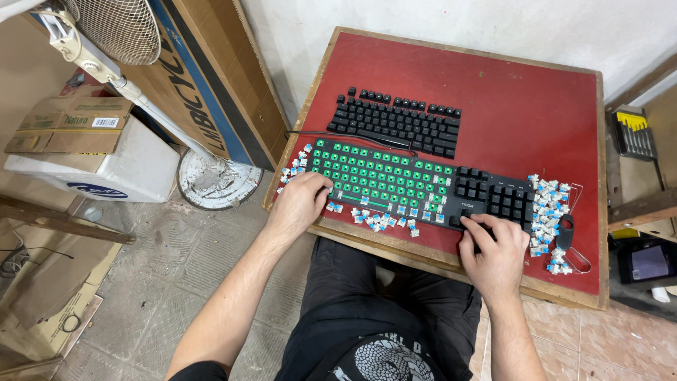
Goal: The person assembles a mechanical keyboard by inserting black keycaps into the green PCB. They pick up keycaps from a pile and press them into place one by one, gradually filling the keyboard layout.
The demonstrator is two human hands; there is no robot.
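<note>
Keyboard [423,187] corners under hands

A keyboard [423,187] lies near on the tabletop [536,120]. Keycaps [398,121] lie beyond it. Switches [550,219] lie at its right end.

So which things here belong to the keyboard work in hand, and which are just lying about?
In hand:
- left hand and right hand on the stripped keyboard
- loose switches
- black keycap set
- puller tool

Lying about:
- standing fan
- cardboard boxes
- screwdriver set
</note>
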